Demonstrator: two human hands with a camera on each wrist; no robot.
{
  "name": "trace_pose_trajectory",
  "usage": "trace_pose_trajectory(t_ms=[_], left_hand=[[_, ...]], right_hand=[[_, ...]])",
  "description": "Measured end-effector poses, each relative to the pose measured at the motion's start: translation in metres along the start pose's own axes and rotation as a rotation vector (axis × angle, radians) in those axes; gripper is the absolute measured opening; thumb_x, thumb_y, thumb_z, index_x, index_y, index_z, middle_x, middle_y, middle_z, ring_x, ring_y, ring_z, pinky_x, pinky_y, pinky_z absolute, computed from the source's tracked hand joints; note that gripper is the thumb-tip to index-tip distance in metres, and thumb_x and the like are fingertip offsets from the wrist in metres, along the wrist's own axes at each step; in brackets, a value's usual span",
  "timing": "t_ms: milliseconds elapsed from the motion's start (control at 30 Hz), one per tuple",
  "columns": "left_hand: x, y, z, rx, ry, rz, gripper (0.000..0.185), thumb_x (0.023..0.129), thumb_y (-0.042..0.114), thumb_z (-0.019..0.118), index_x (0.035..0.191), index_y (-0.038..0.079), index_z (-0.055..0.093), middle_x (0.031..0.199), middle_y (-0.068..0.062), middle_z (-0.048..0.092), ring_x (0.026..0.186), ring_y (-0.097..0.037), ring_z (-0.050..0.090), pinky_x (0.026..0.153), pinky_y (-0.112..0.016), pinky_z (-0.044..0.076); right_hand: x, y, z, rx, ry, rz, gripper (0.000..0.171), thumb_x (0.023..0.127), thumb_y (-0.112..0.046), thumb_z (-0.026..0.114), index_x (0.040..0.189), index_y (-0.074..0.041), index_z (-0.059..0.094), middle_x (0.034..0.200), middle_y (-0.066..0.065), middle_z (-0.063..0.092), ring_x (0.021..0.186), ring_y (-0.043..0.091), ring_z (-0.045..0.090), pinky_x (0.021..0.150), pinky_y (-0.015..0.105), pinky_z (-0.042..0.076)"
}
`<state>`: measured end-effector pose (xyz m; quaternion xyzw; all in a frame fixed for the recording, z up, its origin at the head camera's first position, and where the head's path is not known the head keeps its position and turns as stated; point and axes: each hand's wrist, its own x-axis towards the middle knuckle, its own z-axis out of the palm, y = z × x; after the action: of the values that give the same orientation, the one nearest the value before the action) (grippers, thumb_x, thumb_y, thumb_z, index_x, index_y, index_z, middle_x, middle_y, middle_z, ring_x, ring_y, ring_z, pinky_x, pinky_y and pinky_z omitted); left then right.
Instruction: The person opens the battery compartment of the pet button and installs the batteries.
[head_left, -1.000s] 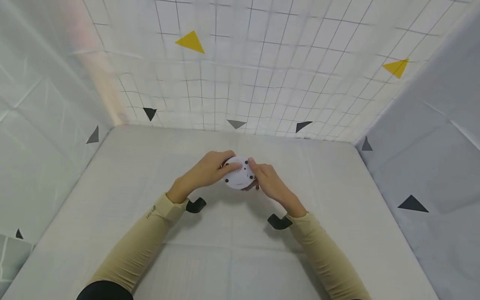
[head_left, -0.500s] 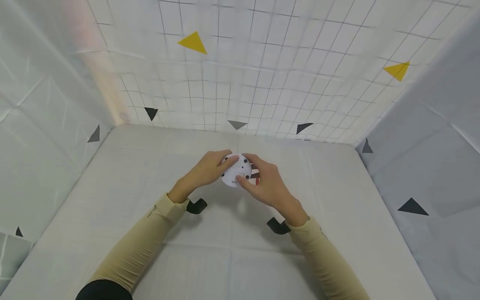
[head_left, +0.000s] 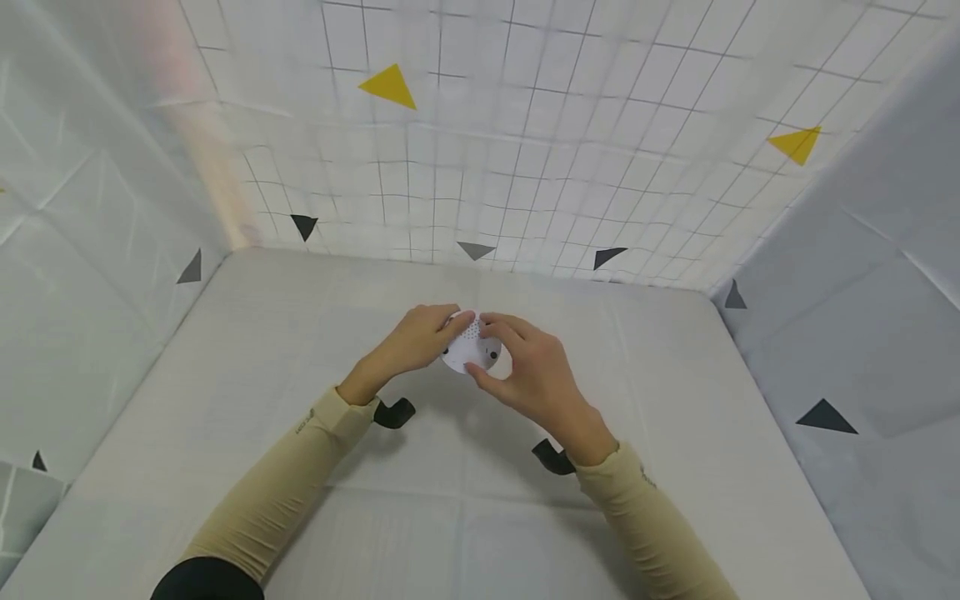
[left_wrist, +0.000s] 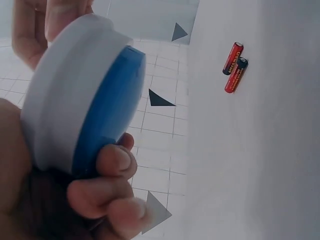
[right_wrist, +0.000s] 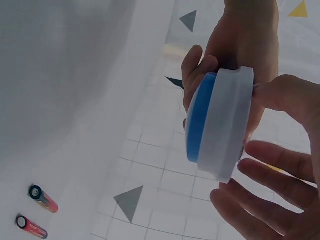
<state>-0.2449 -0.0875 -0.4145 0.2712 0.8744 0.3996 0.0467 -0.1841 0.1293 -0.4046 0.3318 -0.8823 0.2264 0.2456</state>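
Both hands hold a round, puck-shaped plastic device (head_left: 471, 352) with a white perforated face and a blue underside, lifted above the middle of the pale padded table surface (head_left: 465, 517). The left hand (head_left: 411, 340) grips it from the left, fingers curled round the rim; the left wrist view shows its fingertips (left_wrist: 116, 165) pressed against the blue half (left_wrist: 107, 112) while the white half fills the upper left. The right hand (head_left: 531, 375) closes on it from the right, thumb low on the white face and fingers arched over the top edge; in the right wrist view the disc stands on edge (blue side turned away from the palm), with the right fingers (right_wrist: 277, 167) spread loosely round the white rim.

Two red-and-black cylindrical batteries (left_wrist: 235, 67) lie side by side on the table, touching or nearly so, well apart from the device. Beige sleeves (head_left: 277, 492) cover both forearms. Grid-lined white walls (head_left: 525, 150) with yellow and dark triangles enclose the space.
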Motion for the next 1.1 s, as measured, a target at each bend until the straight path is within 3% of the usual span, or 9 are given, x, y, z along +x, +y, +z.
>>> trace_pose_trajectory(t_ms=[100,267,767,1100], left_hand=[[0.001,-0.002,0.001,-0.014,-0.013,0.006,0.04,0.113,0.038,0.047,0.092,0.01,0.064,0.074,-0.002,0.06,0.063,-0.015,0.052,0.057,-0.027,0.041],[0.002,-0.004,0.002,-0.033,-0.042,0.007,0.042,0.113,0.039,0.046,0.091,0.009,0.065,0.076,-0.002,0.061,0.065,-0.015,0.055,0.058,-0.027,0.043],[0.006,-0.009,0.002,-0.073,-0.087,0.001,0.044,0.113,0.038,0.046,0.091,0.008,0.067,0.075,-0.002,0.063,0.066,-0.015,0.056,0.059,-0.026,0.044],[0.004,-0.012,0.002,-0.15,-0.156,-0.06,0.046,0.114,0.041,0.043,0.091,0.008,0.065,0.069,-0.001,0.058,0.045,-0.014,0.046,0.043,-0.024,0.039]], right_hand=[[0.0,-0.003,-0.001,-0.031,0.013,-0.057,0.032,0.083,-0.027,0.089,0.103,-0.006,0.075,0.118,0.009,0.075,0.11,0.024,0.072,0.09,0.038,0.063],[0.0,-0.004,0.001,-0.047,0.021,-0.117,0.026,0.082,-0.021,0.09,0.099,-0.005,0.079,0.103,0.005,0.078,0.108,0.023,0.073,0.092,0.039,0.063],[0.0,-0.007,0.005,-0.006,0.015,-0.199,0.012,0.082,-0.008,0.087,0.091,-0.006,0.079,0.096,0.006,0.078,0.1,0.023,0.074,0.088,0.034,0.064],[0.0,-0.008,0.007,0.006,0.006,-0.234,0.01,0.081,-0.004,0.084,0.086,-0.004,0.075,0.094,0.008,0.076,0.093,0.022,0.074,0.082,0.032,0.064]])
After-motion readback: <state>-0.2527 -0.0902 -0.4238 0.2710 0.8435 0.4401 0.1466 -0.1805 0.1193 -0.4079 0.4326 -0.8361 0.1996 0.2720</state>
